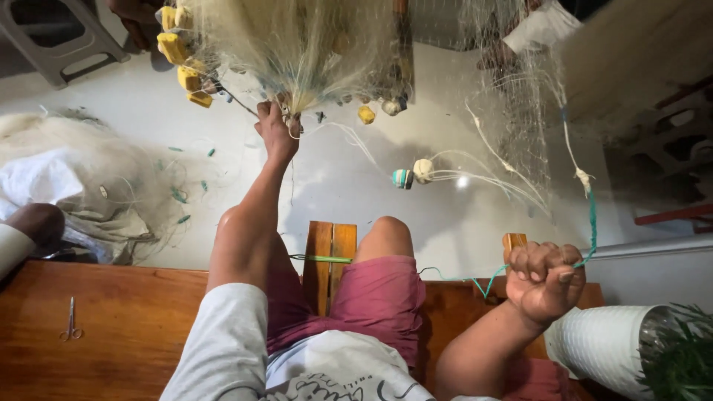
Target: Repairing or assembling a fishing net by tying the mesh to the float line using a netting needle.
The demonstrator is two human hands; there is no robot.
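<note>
Small scissors (70, 329) on the wooden bench (126, 319) at 8 o'clock, left hand (276, 128) fingers gripping bunched fishing net (297, 52) with yellow floats (182, 63) at 12 o'clock, right hand (544, 281) fingers fisted on green cord (592, 223) at 4 o'clock, white ribbed pot (601, 343) beside it.

My left arm stretched straight out ahead, left hand (276, 130) pinched closed, wrist slightly bent. My right arm bent at elbow, held close, right hand (544, 278) clenched into fist, knuckles facing me.
</note>
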